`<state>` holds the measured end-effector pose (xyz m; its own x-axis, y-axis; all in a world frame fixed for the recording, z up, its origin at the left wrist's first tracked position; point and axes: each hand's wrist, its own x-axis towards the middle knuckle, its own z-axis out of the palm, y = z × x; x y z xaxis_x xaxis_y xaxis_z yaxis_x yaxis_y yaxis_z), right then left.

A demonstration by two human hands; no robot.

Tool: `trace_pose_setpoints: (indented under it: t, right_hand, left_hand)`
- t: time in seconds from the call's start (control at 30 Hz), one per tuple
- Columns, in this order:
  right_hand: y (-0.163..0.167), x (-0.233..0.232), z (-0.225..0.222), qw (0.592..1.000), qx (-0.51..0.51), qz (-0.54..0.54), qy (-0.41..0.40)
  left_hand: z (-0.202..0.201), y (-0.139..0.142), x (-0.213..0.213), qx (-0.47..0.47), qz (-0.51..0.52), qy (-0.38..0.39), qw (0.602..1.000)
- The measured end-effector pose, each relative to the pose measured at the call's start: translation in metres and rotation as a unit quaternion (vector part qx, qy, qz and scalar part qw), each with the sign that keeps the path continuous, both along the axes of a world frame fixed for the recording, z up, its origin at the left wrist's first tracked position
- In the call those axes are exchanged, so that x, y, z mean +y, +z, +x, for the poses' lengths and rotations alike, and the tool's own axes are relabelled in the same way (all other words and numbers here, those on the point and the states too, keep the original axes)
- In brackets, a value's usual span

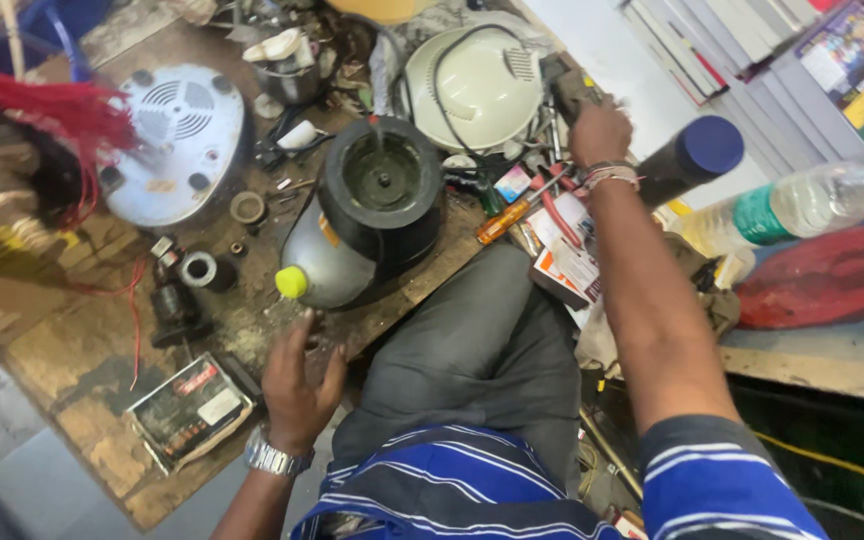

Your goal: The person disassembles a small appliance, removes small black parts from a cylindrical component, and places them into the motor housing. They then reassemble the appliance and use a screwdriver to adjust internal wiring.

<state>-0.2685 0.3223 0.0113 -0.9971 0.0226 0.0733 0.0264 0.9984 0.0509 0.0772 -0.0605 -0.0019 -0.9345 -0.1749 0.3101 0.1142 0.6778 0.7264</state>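
From the head camera, the landmark is the mixer body [372, 215], a grey and black appliance lying tilted on the worn wooden workbench [72, 370], its round black top turned up toward the camera with the drive socket showing in the middle and a yellow cap [291, 282] at its lower left. As a judgement, the work looks partway through: the mixer body stands opened and bare, while loose parts lie spread around it (a white round base plate [177, 140] well to its left, a cream domed cover [477, 85] just above and to its right, small rings and bushings to its lower left), so putting it back together appears to remain. The left hand [297, 385] hovers just below the mixer body, fingers spread and holding nothing, near the yellow cap but apart from it. The right hand [600, 130] reaches to the right of the mixer body, past the cream cover, and is curled around a dark tool or part whose kind I cannot tell. An orange-handled screwdriver [504, 220] and red-handled pliers [552, 205] lie just right of the mixer body, between it and the right forearm.
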Motion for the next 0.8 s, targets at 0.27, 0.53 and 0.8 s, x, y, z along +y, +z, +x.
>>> trace_pose_setpoints:
  t: [0.27,0.53,0.8]
  right_hand:
    - [0.099,-0.096,0.039,0.907,-0.009,-0.337,0.253]
    - [0.129,-0.218,0.111,0.901,0.002,-0.138,0.411]
    - [0.12,-0.203,0.096,0.908,-0.042,-0.157,0.386]
  left_hand:
    - [-0.043,-0.042,-0.014,-0.08,0.507,0.2,0.834]
    - [-0.08,-0.049,-0.023,-0.208,0.658,0.26,0.675]
    - [-0.092,-0.042,-0.036,-0.224,0.692,0.287,0.624]
